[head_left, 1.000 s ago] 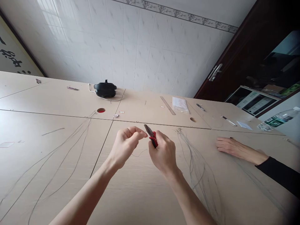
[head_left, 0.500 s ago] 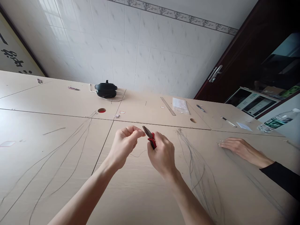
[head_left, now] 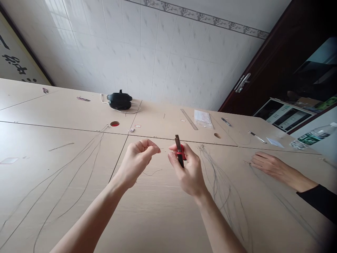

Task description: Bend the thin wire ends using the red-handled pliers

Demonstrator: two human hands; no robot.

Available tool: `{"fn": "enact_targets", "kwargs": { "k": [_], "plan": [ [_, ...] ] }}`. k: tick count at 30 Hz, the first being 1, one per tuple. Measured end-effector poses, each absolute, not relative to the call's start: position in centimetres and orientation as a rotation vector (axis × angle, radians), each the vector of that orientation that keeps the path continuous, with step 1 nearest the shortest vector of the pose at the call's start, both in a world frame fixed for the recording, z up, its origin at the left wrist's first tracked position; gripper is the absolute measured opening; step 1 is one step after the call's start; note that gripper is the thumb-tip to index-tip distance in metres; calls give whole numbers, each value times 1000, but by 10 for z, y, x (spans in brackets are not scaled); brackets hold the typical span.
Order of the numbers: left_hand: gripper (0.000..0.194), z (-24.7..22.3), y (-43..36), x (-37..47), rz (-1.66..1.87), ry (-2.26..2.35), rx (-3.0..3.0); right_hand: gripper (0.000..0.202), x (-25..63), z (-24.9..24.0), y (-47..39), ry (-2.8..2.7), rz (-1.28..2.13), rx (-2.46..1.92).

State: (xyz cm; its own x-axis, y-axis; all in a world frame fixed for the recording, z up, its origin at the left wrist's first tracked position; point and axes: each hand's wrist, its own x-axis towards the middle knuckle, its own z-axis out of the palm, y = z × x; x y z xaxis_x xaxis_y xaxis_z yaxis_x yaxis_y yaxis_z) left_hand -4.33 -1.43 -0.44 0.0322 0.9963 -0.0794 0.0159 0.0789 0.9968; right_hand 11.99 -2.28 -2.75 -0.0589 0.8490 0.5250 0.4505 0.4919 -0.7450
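Observation:
In the middle of the head view, my left hand (head_left: 139,160) pinches a thin wire (head_left: 161,149) between thumb and forefinger. A short end of it sticks out to the right of the fingertips, and a thin curved length shows below the hand. My right hand (head_left: 188,168) grips red-handled pliers (head_left: 178,143), their dark jaws pointing up and away from me. A small gap separates the pliers from the left fingertips. Beside my right hand lies a bundle of thin grey wires (head_left: 214,172), gathered at its far end.
Several long wires (head_left: 79,160) spread across the table's left side. A co-worker's hand (head_left: 268,165) rests at right on more wires. Farther back are a black device (head_left: 119,101), a ruler (head_left: 189,119), a plastic bag (head_left: 203,118), pens (head_left: 257,137) and a water bottle (head_left: 313,136).
My right hand has moved right with the pliers, away from my left fingertips, and the jaws have turned more upright. The co-worker's hand has shifted slightly right.

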Motion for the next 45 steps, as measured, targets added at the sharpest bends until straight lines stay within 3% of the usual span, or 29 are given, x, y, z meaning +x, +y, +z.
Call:
{"fn": "enact_targets", "kwargs": {
  "k": [23, 31, 45],
  "plan": [
    [17, 2, -23, -43, 944, 1242, 1367, 13, 123, -20, -27, -1825, 556, -1024],
    [14, 0, -23, -47, 947, 1244, 1381, 5, 125, -14, -29, -1768, 555, -995],
    [14, -3, -21, -47, 980, 1198, 1260, 17, 121, -20, -29, -1789, 525, -1081]
  ]
}}
